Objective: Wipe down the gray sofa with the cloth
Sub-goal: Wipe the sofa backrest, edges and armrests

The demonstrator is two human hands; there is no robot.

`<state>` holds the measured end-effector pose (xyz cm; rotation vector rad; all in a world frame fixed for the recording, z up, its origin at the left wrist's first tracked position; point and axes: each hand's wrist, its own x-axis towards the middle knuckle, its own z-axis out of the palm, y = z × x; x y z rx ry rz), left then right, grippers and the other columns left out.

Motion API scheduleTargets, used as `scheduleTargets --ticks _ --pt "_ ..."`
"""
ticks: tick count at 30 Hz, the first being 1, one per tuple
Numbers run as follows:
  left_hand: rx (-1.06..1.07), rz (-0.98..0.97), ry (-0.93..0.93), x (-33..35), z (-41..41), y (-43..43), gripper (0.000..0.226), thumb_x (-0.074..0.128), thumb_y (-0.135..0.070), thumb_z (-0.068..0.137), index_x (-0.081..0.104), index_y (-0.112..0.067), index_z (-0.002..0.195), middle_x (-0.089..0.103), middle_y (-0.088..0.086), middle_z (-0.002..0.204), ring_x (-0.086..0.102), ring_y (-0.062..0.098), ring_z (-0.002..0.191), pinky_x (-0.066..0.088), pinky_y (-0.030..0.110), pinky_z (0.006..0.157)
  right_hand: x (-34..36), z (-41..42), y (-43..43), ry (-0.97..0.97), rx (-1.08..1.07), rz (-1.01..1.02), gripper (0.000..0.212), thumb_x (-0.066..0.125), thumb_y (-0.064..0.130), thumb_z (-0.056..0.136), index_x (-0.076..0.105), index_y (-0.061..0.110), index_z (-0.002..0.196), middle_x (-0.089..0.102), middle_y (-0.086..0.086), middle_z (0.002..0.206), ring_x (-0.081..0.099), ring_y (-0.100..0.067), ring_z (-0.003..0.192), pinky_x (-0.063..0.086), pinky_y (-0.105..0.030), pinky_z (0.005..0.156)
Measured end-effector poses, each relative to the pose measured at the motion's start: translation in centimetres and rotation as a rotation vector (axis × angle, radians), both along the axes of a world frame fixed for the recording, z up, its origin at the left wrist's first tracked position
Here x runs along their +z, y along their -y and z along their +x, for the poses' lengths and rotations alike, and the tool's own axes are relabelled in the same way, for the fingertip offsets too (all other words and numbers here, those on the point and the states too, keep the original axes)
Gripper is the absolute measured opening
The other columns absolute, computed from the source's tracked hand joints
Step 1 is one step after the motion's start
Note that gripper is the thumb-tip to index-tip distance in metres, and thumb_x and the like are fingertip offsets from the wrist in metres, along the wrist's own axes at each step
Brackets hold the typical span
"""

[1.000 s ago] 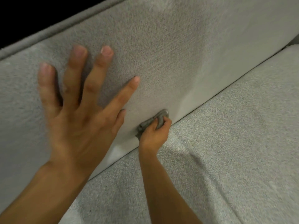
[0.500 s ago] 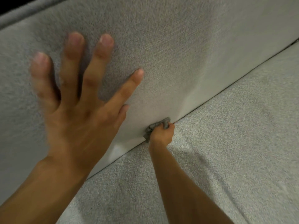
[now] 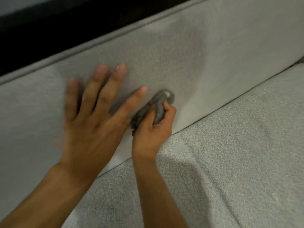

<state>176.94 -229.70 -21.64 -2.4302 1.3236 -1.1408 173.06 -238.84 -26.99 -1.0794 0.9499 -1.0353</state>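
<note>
While the left hand (image 3: 92, 125) lies flat, fingers spread, on the sofa (image 3: 205, 51) backrest, the right hand (image 3: 153, 129) grips the bunched cloth (image 3: 158, 104) vs. the backrest, just above the seat seam. Mid-wipe, prob.; next stroke needs steady pressure.

Right hand (image 3: 152, 132) grips cloth (image 3: 148, 111) against sofa backrest (image 3: 213, 51); left hand (image 3: 92, 122) flat.

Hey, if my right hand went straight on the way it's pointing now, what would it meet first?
Likely the sofa backrest: the right hand grips the cloth, which seems pressed against it. Depth is unclear.
</note>
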Motion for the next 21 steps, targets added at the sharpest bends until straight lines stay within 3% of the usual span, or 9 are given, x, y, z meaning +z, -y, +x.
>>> scheduleTargets --ticks 3,6,8,12,14,18,21 --pt "0.089 0.031 -0.069 0.5 -0.2 -3.3 0.082 0.066 -0.050 0.098 0.018 -0.039 0.163 0.003 0.008 0.170 -0.006 0.029 0.158 0.001 0.059 0.124 0.4 -0.2 -0.3 -0.048 -0.022 0.111 0.015 0.056 0.009 0.100 0.059 0.014 0.114 0.065 0.018 0.089 0.063 0.008 0.083 0.052 -0.019 0.074" --pt "0.143 -0.029 -0.151 1.2 0.0 -5.7 0.080 0.061 -0.052 0.097 0.015 -0.044 0.162 0.003 0.006 0.169 -0.015 0.023 0.158 0.016 0.070 0.119 3.6 0.1 -0.3 0.043 -0.017 -0.029 0.015 0.057 0.005 0.099 0.060 0.007 0.114 0.064 0.016 0.089 0.063 0.009 0.083 0.047 -0.008 0.072" --pt "0.160 -0.074 -0.204 1.7 0.1 -6.2 0.083 0.062 -0.052 0.095 0.012 -0.047 0.161 0.006 0.006 0.167 -0.012 0.024 0.158 0.021 0.074 0.115 4.9 0.3 -0.5 0.091 -0.020 -0.085 0.015 0.058 0.003 0.098 0.061 0.005 0.113 0.064 0.019 0.087 0.063 0.010 0.085 0.045 -0.006 0.073" --pt "0.236 -0.065 -0.143 1.5 -0.6 -5.2 0.098 0.071 -0.061 0.086 0.012 -0.044 0.162 0.004 0.013 0.166 0.006 0.041 0.153 0.007 0.068 0.121 4.2 -0.2 -2.5 0.089 0.016 0.053 0.016 0.057 0.006 0.100 0.061 0.007 0.115 0.069 0.015 0.092 0.066 0.004 0.086 0.051 -0.014 0.075" --pt "0.256 -0.057 -0.109 1.2 -0.6 -4.6 0.093 0.066 -0.066 0.089 0.014 -0.044 0.162 0.004 0.015 0.164 0.008 0.042 0.151 0.008 0.069 0.120 4.4 -0.3 -3.5 0.085 0.008 0.069 0.015 0.057 0.008 0.100 0.061 0.009 0.115 0.070 0.013 0.094 0.068 0.000 0.089 0.053 -0.017 0.076" --pt "0.171 -0.188 -0.057 0.8 0.0 -4.3 0.071 0.055 -0.071 0.096 0.034 -0.042 0.157 0.015 0.012 0.160 0.019 0.039 0.146 0.017 0.069 0.118 7.2 0.3 -3.8 0.117 0.072 -0.155 0.021 0.060 0.010 0.098 0.062 0.012 0.120 0.070 0.009 0.103 0.068 -0.004 0.096 0.057 -0.024 0.081" --pt "0.161 -0.218 -0.077 0.8 0.1 -4.1 0.070 0.058 -0.068 0.095 0.036 -0.044 0.156 0.017 0.011 0.158 0.019 0.037 0.146 0.017 0.070 0.118 6.1 0.1 -3.8 0.070 0.087 -0.172 0.021 0.060 0.006 0.097 0.062 0.012 0.117 0.068 0.021 0.097 0.066 0.001 0.092 0.053 -0.015 0.077"
